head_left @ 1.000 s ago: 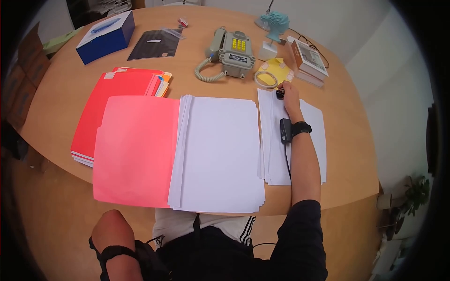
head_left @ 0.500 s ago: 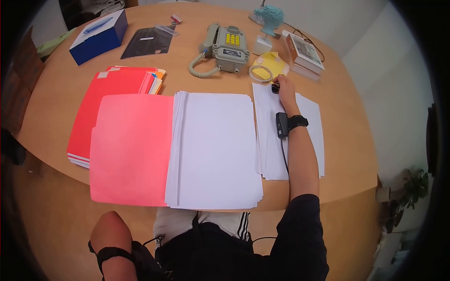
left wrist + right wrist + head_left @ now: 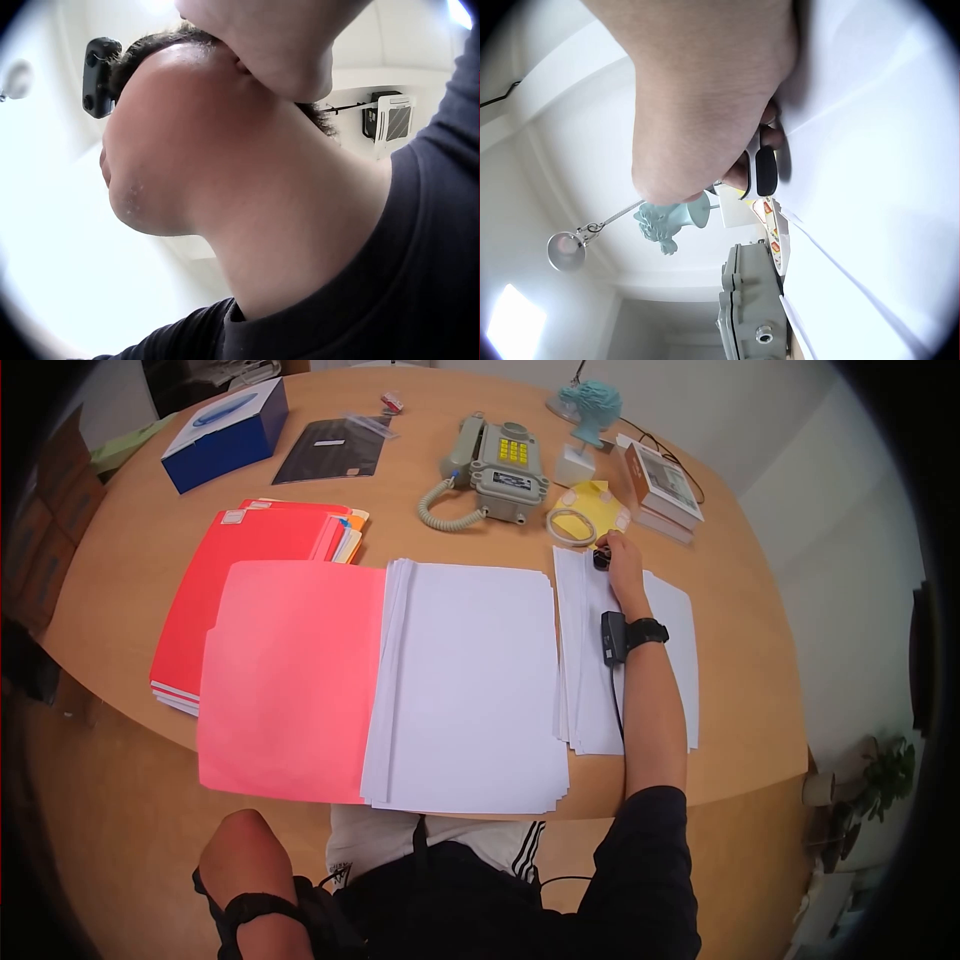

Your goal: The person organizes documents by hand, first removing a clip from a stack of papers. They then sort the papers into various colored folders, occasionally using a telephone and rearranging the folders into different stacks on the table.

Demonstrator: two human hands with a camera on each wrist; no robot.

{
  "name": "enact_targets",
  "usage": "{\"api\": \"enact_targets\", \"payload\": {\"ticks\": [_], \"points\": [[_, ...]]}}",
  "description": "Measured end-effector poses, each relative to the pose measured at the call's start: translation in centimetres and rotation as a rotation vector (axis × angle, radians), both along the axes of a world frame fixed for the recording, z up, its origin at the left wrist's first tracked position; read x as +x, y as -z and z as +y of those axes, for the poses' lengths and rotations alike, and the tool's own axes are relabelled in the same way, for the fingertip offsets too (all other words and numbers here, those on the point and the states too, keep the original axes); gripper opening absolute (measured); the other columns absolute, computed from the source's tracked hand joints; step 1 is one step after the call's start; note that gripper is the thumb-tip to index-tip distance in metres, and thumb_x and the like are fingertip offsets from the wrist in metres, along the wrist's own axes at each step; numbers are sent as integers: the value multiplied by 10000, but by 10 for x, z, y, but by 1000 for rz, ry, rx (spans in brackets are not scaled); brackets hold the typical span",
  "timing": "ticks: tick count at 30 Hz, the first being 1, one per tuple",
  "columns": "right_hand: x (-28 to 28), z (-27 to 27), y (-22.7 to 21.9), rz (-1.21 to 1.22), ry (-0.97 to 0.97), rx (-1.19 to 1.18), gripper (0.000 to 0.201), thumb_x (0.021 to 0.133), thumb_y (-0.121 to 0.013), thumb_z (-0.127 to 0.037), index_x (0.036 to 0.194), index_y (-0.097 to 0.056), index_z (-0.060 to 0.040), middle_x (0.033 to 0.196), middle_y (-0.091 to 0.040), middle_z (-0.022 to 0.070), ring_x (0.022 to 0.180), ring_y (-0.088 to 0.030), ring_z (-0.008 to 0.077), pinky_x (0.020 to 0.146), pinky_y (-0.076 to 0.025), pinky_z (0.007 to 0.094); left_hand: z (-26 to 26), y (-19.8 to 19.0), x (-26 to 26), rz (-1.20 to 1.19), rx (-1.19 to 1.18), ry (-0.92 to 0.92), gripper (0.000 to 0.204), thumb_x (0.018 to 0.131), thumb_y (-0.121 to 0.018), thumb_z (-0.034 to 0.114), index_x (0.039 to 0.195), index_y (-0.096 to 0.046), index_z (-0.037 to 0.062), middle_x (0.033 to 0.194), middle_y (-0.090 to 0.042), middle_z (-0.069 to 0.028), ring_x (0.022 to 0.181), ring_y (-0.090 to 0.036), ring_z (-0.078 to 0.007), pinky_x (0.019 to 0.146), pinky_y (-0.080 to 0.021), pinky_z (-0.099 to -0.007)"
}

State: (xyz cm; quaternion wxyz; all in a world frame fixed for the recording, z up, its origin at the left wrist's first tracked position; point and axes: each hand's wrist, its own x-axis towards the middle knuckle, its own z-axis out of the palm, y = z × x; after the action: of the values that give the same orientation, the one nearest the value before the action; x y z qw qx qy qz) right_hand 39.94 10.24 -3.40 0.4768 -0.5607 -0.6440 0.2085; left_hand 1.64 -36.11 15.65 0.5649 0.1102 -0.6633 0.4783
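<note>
My right hand (image 3: 626,572) grips a small black-and-silver tool (image 3: 765,171) at the upper edge of a loose stack of white paper (image 3: 673,660). Its fingers curl round the tool, which lies low against the sheets; what kind of tool it is, I cannot tell. To the left of that stack lies an open pink folder (image 3: 285,680), with a thick pile of white sheets (image 3: 475,685) on its right side. My left hand (image 3: 285,45) is raised beside the head, its heel near the ear. The left fingers are hidden.
Red folders (image 3: 215,610) are stacked behind the pink one. Further back stand a grey telephone (image 3: 512,470), a blue box (image 3: 230,440), books (image 3: 660,485) and a teal bust (image 3: 590,410). A yellow sheet (image 3: 600,508) and a white ring (image 3: 572,528) lie beyond my right hand.
The whole head view shifted slightly and came back. My right hand stays on the tool at the paper's upper edge, and the papers and folders have not visibly moved.
</note>
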Motion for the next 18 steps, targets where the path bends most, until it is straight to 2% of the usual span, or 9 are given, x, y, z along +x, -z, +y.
{"api": "enact_targets", "payload": {"ticks": [10, 18], "points": [[-5, -7, -8, 25, -2, -10, 449, 976, -468, -316, 845, -672, 62, 792, -681, 144, 761, -614, 207, 732, -465, 327, 6, 3, 3, 30, 22, -223, 1025, 631, -579, 718, 1278, -541, -77, 1305, -561, -244, 1241, -526, -368, 1056, -407, -463], [-4, -6, -6, 24, -8, 11, 448, 975, -469, -312, 845, -670, 67, 787, -677, 143, 755, -604, 198, 725, -460, 324, 11, 4, 5, 45, 52, -379, 918, 716, -545, 661, 1274, -552, -69, 1294, -575, -226, 1224, -541, -350, 1051, -409, -462]]}}
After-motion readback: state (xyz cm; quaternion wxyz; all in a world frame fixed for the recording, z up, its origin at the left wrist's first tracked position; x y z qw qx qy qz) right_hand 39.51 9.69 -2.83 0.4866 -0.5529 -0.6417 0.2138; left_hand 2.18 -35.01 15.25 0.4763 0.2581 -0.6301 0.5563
